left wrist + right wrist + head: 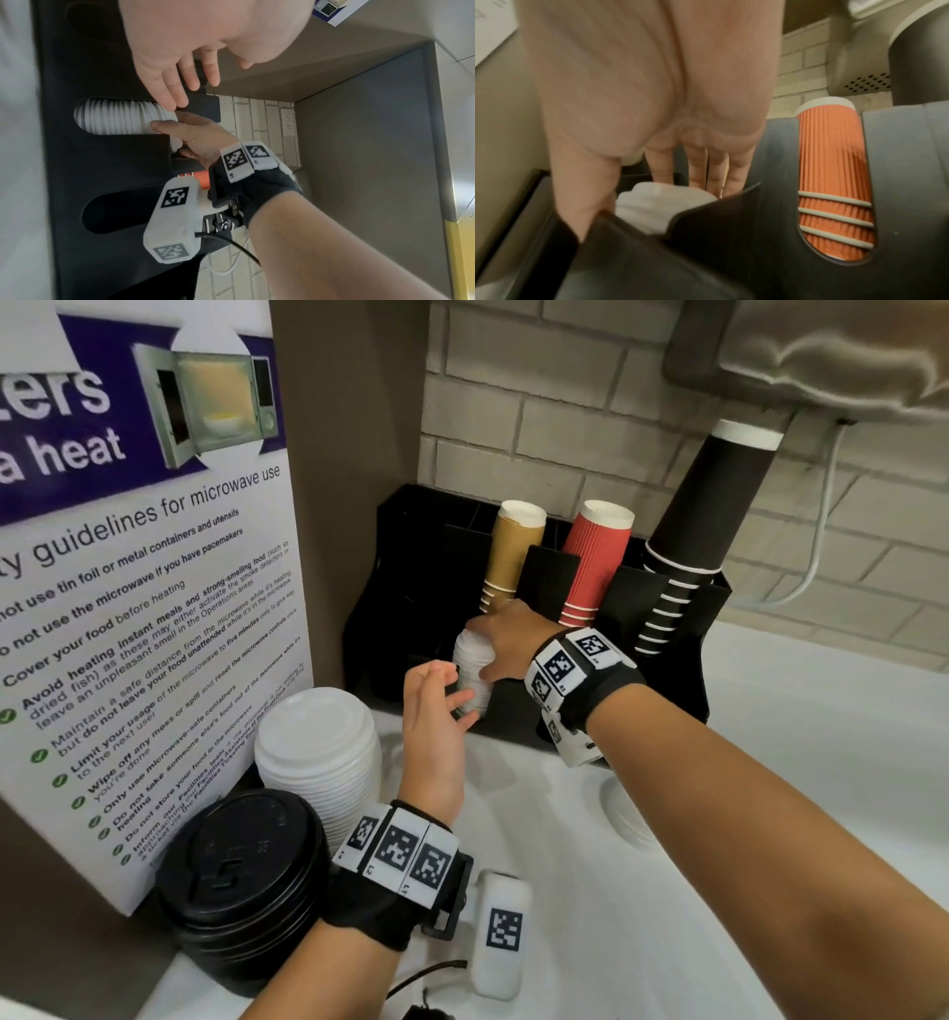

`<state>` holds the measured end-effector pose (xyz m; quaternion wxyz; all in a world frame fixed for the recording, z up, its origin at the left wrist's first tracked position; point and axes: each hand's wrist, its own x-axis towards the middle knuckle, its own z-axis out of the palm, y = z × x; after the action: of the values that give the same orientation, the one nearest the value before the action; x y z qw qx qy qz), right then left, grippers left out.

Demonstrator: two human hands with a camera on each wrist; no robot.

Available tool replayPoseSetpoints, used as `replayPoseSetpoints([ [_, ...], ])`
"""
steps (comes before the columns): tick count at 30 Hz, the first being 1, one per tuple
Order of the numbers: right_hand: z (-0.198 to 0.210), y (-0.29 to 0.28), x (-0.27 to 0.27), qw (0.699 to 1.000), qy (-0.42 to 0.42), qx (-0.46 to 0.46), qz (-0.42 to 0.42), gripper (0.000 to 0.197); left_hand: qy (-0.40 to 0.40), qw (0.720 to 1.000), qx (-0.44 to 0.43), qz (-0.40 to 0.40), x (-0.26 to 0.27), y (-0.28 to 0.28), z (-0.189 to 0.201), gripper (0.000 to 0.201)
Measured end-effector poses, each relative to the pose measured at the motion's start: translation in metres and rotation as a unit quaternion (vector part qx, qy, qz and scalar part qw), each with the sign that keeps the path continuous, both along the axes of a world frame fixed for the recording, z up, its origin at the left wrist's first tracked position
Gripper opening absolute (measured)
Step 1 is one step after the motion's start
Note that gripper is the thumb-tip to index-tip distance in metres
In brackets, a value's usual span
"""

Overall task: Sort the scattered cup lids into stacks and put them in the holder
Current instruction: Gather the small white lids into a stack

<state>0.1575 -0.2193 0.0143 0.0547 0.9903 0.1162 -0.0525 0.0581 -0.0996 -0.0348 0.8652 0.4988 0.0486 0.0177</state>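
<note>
Nearest me, lower left, a black lid stack (246, 880) sits beside my left hand (436, 711), fingers spread loosely, holding nothing. My right hand (506, 642) grips the white lid stack (472, 677) inside the holder (662, 690), frame centre.

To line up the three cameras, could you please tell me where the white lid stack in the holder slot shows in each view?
Head: white lid stack at centre, in the black holder, under the right hand.
Left wrist: centre left, lying sideways in the slot.
Right wrist: lower centre, below the fingers.
Shared landmark: the red ribbed cups.
</note>
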Motion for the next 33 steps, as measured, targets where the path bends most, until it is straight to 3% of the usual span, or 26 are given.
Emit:
replayPoseSetpoints([
  [10, 0.0, 0.008, -0.012, 1.0, -0.005, -0.01, -0.023, 0.069, -0.006, 1.0, 0.011, -0.002, 0.0, 0.002, 0.001, 0.018],
  [13, 0.012, 0.002, -0.024, 0.994, -0.03, 0.096, -0.047, 0.069, -0.007, 1.0, 0.005, -0.009, 0.0, 0.002, 0.0, 0.018],
  [15, 0.025, -0.012, -0.041, 0.973, -0.076, 0.207, -0.067, 0.057, -0.014, 1.0, 0.005, -0.012, 0.0, 0.002, 0.0, 0.018],
  [17, 0.032, -0.036, -0.068, 0.941, -0.131, 0.293, -0.106, 0.033, -0.022, 0.999, 0.014, -0.019, 0.002, 0.003, -0.002, 0.017],
  [19, 0.028, -0.063, -0.1, 0.918, -0.147, 0.326, -0.171, 0.017, -0.026, 0.999, 0.031, -0.029, 0.002, 0.001, -0.005, 0.017],
  [21, 0.015, -0.086, -0.128, 0.914, -0.094, 0.315, -0.239, 0.012, -0.026, 0.998, 0.045, -0.041, 0.0, -0.001, -0.006, 0.018],
  [22, 0.006, -0.093, -0.14, 0.915, -0.044, 0.292, -0.274, 0.014, -0.026, 0.997, 0.05, -0.047, -0.001, -0.002, -0.007, 0.018],
  [24, -0.012, -0.102, -0.156, 0.912, 0.051, 0.236, -0.331, 0.038, -0.026, 0.996, 0.057, -0.06, -0.003, -0.005, -0.01, 0.018],
  [27, -0.036, -0.103, -0.165, 0.894, 0.095, 0.218, -0.38, 0.069, -0.03, 0.994, 0.067, -0.08, -0.006, -0.008, -0.012, 0.018],
  [29, -0.046, -0.103, -0.165, 0.889, 0.083, 0.22, -0.393, 0.074, -0.034, 0.993, 0.073, -0.088, -0.006, -0.008, -0.012, 0.017],
  [33, -0.053, -0.107, -0.16, 0.885, 0.076, 0.202, -0.413, 0.064, -0.037, 0.993, 0.074, -0.088, -0.004, -0.007, -0.012, 0.018],
])
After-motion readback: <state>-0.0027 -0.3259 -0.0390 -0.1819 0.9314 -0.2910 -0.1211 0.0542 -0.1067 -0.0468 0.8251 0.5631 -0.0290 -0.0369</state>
